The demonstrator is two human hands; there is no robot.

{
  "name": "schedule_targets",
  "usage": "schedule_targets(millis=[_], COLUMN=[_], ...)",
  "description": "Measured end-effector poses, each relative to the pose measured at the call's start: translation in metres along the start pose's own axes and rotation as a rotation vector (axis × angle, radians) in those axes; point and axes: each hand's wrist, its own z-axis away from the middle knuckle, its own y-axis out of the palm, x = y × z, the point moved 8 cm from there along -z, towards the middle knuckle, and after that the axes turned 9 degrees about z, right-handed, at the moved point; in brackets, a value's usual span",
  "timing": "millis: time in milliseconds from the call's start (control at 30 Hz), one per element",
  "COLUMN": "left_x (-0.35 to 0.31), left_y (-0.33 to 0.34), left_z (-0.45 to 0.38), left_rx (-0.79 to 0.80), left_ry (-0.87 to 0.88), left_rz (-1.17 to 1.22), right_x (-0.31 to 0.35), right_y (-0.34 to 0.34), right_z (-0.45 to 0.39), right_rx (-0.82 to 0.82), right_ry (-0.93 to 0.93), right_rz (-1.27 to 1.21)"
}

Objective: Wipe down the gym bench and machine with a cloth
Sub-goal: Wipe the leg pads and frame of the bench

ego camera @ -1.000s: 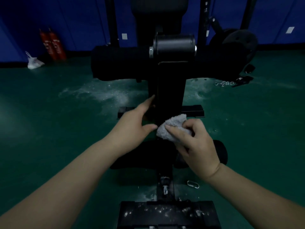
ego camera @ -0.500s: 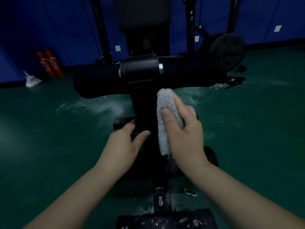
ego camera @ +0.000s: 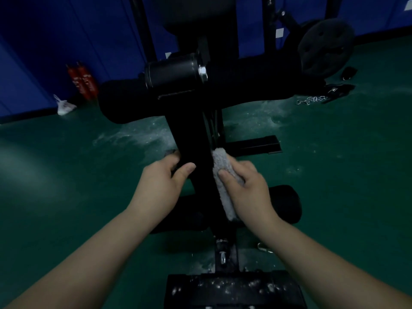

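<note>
Down the black upright arm [ego camera: 191, 134] of the machine the right hand [ego camera: 247, 188] has slid, fingers curled flat over the grey cloth [ego camera: 223, 186] against its right edge, while the left hand [ego camera: 162, 181] grips its left edge

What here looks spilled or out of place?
White powder is smeared over the green floor around the machine and speckles the black plate at the bottom. A chain lies loose on the floor.
</note>
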Motion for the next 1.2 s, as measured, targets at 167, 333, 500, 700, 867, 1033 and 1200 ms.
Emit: schedule_targets(millis=[167, 333, 500, 700, 867, 1033, 1200], left_x=[0.008, 0.020, 0.036, 0.060, 0.083, 0.130, 0.144], left_y=[0.001, 0.009, 0.022, 0.034, 0.046, 0.069, 0.078], left_z=[0.000, 0.007, 0.015, 0.031, 0.039, 0.044, 0.048], left_rx=[-0.018, 0.038, 0.058, 0.163, 0.214, 0.297, 0.280], left_ry=[-0.003, 0.002, 0.004, 0.017, 0.060, 0.024, 0.150], left_rz=[0.002, 0.045, 0.116, 0.102, -0.157, -0.462, -0.559], right_x=[-0.070, -0.072, -0.064, -0.087, -0.066, -0.069, -0.115], right_y=[0.004, -0.033, -0.003, 0.023, 0.004, 0.007, 0.030], right_z=[0.039, 0.045, 0.025, 0.078, 0.072, 0.043, 0.112], right_rx=[0.184, -0.035, -0.029, 0.098, -0.081, -0.157, 0.080], right_ry=[0.123, 0.146, 0.083, 0.004, -0.030, -0.043, -0.106], right_rz=[0.328, 0.391, 0.472, 0.656, 0.649, 0.767, 0.883])
